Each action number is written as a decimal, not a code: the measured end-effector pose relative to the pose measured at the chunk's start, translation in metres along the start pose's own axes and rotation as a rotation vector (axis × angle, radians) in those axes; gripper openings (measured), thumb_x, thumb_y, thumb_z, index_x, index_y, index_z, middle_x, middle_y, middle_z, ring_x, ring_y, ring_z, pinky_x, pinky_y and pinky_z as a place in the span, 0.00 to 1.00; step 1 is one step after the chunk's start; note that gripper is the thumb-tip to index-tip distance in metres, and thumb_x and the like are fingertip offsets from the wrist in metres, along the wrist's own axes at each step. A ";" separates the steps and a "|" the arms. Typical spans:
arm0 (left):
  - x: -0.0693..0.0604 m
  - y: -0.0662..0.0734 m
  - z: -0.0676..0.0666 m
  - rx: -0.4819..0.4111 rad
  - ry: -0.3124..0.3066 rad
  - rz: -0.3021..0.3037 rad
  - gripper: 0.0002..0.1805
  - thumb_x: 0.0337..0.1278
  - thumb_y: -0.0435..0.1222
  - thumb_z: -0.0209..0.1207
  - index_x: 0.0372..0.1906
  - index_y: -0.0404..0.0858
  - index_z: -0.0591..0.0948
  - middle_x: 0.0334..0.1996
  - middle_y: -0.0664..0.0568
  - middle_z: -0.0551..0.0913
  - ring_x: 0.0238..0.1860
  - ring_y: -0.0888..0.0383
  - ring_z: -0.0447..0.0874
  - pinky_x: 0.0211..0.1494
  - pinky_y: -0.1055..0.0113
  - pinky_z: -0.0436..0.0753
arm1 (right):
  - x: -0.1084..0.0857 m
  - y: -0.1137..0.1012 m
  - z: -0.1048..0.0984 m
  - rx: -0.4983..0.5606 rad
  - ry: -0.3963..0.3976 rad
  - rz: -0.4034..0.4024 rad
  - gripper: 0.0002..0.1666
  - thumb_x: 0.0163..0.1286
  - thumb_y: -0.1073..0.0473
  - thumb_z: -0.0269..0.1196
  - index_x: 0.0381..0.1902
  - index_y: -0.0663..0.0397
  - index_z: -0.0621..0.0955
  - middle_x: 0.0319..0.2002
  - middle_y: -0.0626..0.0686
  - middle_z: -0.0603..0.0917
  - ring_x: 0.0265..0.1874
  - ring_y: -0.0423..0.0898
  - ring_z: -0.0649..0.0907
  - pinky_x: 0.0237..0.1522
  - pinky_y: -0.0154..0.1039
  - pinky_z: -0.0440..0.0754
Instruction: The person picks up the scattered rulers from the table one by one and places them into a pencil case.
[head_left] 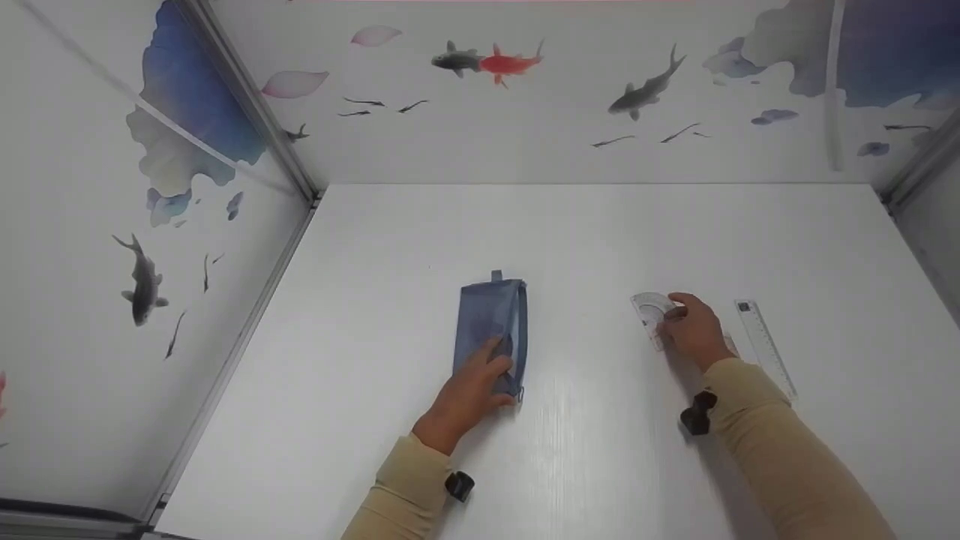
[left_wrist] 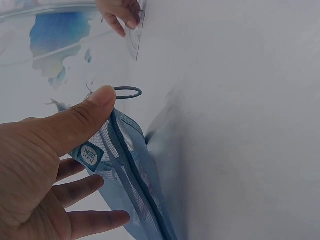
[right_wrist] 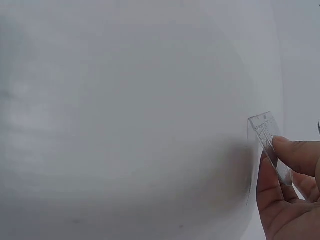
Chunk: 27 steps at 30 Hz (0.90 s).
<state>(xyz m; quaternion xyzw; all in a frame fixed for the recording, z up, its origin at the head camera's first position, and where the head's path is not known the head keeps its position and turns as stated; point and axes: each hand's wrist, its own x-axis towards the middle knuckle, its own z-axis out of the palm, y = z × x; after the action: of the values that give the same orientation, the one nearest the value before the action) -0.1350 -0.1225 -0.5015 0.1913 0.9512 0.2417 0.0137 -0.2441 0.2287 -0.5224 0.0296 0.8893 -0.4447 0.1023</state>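
Observation:
A blue mesh zipper pouch (head_left: 484,319) lies on the white table, its zipper side facing right. My left hand (head_left: 469,390) holds the pouch near its lower end; in the left wrist view the thumb (left_wrist: 82,117) sits by the zipper's pull ring (left_wrist: 128,92) and a small label shows below. Off to the right, my right hand (head_left: 694,330) pinches a clear protractor (head_left: 651,306) between thumb and fingers. From the right wrist view, the protractor (right_wrist: 262,125) is seen tilted, nearly edge-on. A clear ruler (head_left: 765,345) lies right of that hand.
Beside the right wrist, a small clear piece with reddish marks (head_left: 731,345) is mostly hidden by the hand. White panels painted with fish (head_left: 645,94) and blue leaves wall the table (head_left: 585,225) at the back and left.

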 end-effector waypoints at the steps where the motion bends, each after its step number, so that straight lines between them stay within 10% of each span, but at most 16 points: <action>1: 0.000 0.000 0.000 0.002 0.001 0.002 0.24 0.45 0.41 0.71 0.46 0.44 0.72 0.69 0.39 0.64 0.67 0.42 0.67 0.58 0.56 0.78 | 0.000 0.000 0.000 0.006 0.000 0.000 0.35 0.68 0.67 0.55 0.70 0.69 0.58 0.57 0.71 0.73 0.56 0.63 0.74 0.55 0.52 0.74; 27: 0.001 0.002 -0.002 0.014 -0.031 -0.048 0.24 0.46 0.42 0.71 0.49 0.44 0.74 0.70 0.41 0.62 0.68 0.44 0.66 0.59 0.56 0.77 | -0.004 -0.018 0.009 0.215 -0.014 0.094 0.36 0.70 0.67 0.56 0.73 0.64 0.56 0.58 0.66 0.72 0.49 0.49 0.78 0.40 0.30 0.78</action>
<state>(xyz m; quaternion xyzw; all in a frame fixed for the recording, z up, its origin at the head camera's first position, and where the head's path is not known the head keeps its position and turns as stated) -0.1359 -0.1213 -0.4984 0.1721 0.9569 0.2316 0.0329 -0.2418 0.2111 -0.5127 0.0788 0.8335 -0.5324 0.1253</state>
